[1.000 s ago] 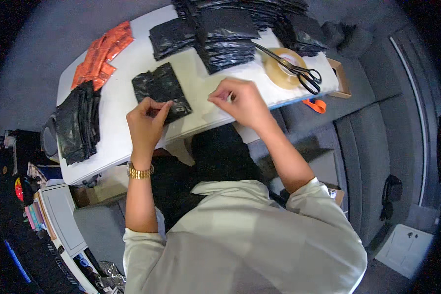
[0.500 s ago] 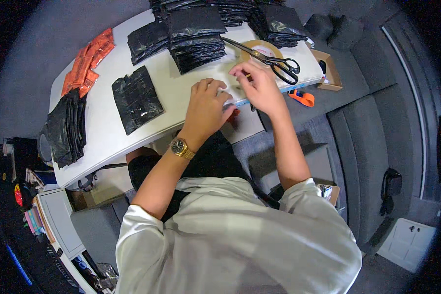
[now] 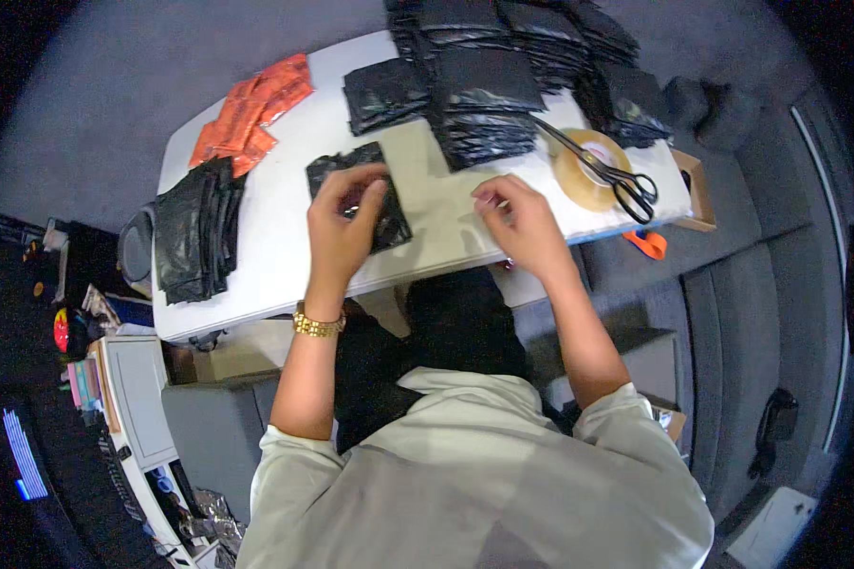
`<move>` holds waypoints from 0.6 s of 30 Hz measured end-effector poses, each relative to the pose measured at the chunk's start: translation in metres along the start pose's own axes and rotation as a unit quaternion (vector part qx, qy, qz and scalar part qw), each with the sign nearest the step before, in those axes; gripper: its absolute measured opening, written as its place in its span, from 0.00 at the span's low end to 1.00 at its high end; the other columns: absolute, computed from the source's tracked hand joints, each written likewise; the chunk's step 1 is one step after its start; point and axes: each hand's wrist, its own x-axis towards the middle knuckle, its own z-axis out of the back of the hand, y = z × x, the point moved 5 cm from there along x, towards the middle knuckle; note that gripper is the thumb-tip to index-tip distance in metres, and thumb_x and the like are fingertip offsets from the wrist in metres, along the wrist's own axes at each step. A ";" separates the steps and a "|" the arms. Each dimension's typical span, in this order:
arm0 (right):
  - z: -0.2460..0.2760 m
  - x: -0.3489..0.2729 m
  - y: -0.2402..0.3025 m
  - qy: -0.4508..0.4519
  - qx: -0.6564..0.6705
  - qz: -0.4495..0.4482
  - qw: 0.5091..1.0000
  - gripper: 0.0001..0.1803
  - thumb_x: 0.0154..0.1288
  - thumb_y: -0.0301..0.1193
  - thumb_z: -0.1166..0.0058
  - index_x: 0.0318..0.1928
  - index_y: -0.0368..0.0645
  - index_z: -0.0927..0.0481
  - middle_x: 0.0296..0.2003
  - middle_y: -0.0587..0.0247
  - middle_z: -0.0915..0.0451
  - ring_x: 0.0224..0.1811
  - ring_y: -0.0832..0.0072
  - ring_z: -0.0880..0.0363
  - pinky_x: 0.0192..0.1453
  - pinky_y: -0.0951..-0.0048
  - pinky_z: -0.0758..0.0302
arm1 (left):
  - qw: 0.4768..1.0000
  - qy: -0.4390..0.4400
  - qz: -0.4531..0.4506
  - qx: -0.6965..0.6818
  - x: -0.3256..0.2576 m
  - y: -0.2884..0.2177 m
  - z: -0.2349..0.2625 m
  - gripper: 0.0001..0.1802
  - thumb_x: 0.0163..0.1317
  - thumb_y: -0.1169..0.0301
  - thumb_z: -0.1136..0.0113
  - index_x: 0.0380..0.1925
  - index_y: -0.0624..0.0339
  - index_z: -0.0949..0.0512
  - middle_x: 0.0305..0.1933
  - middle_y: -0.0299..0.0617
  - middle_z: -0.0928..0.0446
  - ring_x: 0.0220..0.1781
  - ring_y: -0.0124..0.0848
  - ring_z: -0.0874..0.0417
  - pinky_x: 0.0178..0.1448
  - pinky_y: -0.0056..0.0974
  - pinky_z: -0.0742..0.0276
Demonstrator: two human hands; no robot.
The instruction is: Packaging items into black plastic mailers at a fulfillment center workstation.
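Observation:
My left hand (image 3: 343, 228), with a gold watch band at the wrist, hovers over or touches a flat black plastic packet (image 3: 389, 211) on the table. Its fingers curve, the thumb stands apart, and the packet shows in the gap. Whether the fingertips make contact I cannot tell. Above the table's near edge, to the right, my right hand (image 3: 525, 228) has its fingers curled in toward the thumb. Anything between those fingertips is too small to make out. Right of it, black-handled scissors (image 3: 626, 180) lie across a roll of tan tape (image 3: 579, 183).
Stacks of black packets (image 3: 489, 90) fill the far side of the white table (image 3: 285, 213). Orange packets (image 3: 256, 109) and a black pile (image 3: 199, 232) lie at the left. A cardboard box (image 3: 697, 194) and an orange strap (image 3: 647, 245) sit on the grey sofa at right.
My left hand has moved left, from beside the right hand to over the black packet. My right hand stays nearer the table's front edge, fingers still curled. The view has shifted left.

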 end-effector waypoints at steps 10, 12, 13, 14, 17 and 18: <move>-0.138 0.070 0.015 0.111 -0.015 -0.095 0.989 0.36 0.66 0.40 0.24 0.68 0.37 0.22 0.45 0.49 0.12 0.38 0.66 0.10 0.47 0.63 0.15 | 0.965 -0.071 0.251 -0.021 0.022 0.118 0.094 0.58 0.62 0.72 0.19 0.84 0.55 0.49 0.57 0.59 0.17 0.45 0.37 0.10 0.49 0.37 0.12; -0.146 0.077 0.016 0.129 0.016 -0.122 0.984 0.42 0.64 0.48 0.25 0.70 0.35 0.24 0.40 0.49 0.10 0.44 0.53 0.09 0.54 0.59 0.15 | 0.962 -0.079 0.259 -0.023 0.025 0.122 0.100 0.58 0.62 0.77 0.21 0.84 0.56 0.52 0.55 0.60 0.15 0.45 0.37 0.09 0.49 0.38 0.11; -0.148 0.081 0.007 0.136 0.022 -0.155 0.978 0.45 0.63 0.49 0.25 0.72 0.33 0.26 0.39 0.49 0.10 0.43 0.55 0.09 0.53 0.59 0.14 | 0.955 -0.058 0.272 -0.104 0.028 0.119 0.095 0.57 0.63 0.80 0.23 0.84 0.56 0.52 0.54 0.60 0.14 0.47 0.37 0.09 0.50 0.39 0.11; -0.152 0.085 -0.004 0.142 0.030 -0.186 0.972 0.49 0.63 0.51 0.25 0.74 0.31 0.28 0.38 0.49 0.09 0.42 0.56 0.08 0.52 0.59 0.14 | 0.941 -0.036 0.282 -0.184 0.030 0.118 0.091 0.56 0.63 0.83 0.25 0.84 0.57 0.52 0.54 0.60 0.13 0.48 0.38 0.09 0.51 0.40 0.10; -0.162 0.106 -0.012 0.149 0.058 -0.201 0.966 0.53 0.64 0.51 0.23 0.77 0.28 0.32 0.39 0.53 0.11 0.39 0.67 0.11 0.46 0.68 0.15 | 0.950 -0.017 0.234 -0.204 0.034 0.112 0.096 0.55 0.63 0.87 0.28 0.83 0.56 0.50 0.53 0.59 0.12 0.50 0.38 0.08 0.53 0.40 0.10; -0.166 0.114 -0.011 0.152 0.077 -0.214 0.962 0.52 0.66 0.48 0.23 0.78 0.28 0.32 0.40 0.57 0.12 0.35 0.75 0.13 0.41 0.74 0.17 | 0.958 0.003 0.204 -0.203 0.036 0.109 0.098 0.54 0.63 0.87 0.28 0.83 0.56 0.50 0.54 0.58 0.12 0.50 0.37 0.08 0.54 0.40 0.10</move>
